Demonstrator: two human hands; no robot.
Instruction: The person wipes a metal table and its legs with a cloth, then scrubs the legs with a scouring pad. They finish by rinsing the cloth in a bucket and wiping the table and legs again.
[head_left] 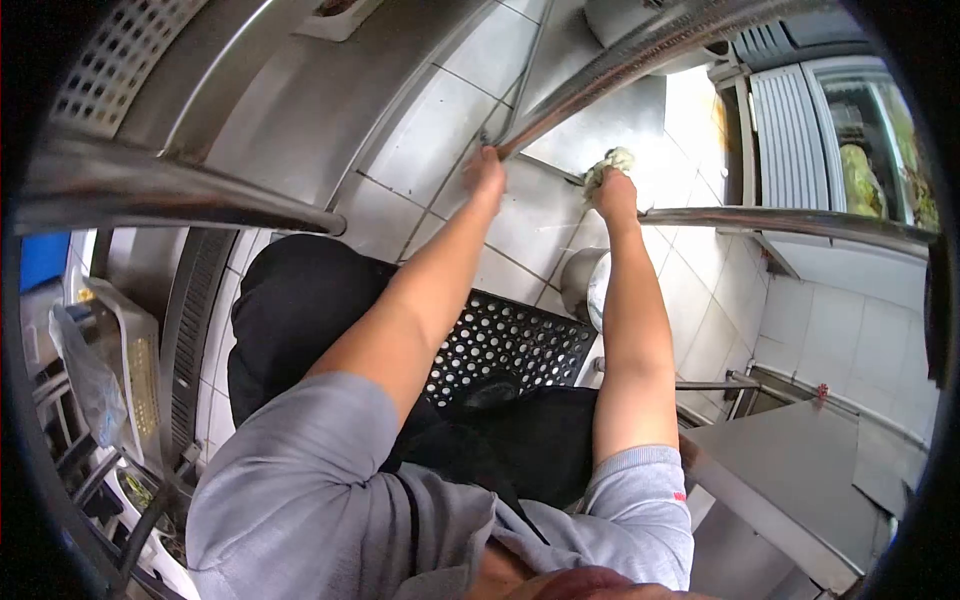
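Observation:
My right hand (pixel 614 192) is closed around a crumpled whitish rag (pixel 612 160), held at the edge of a flat metal shelf (pixel 600 135) low over the floor. To its left, my left hand (pixel 486 178) grips the near end of a metal leg (pixel 590 85) that runs up to the right. Its fingertips are partly hidden and slightly blurred. A round metal pot (pixel 580 280) stands on the floor below my right forearm, which partly covers it.
A black perforated rubber mat (pixel 510 345) lies on white floor tiles (pixel 410 165). Another metal leg (pixel 790 220) crosses at right. A glass-door fridge (pixel 865 140) stands at upper right, a metal cabinet (pixel 780 460) at lower right. Plastic crates (pixel 135 360) are at left.

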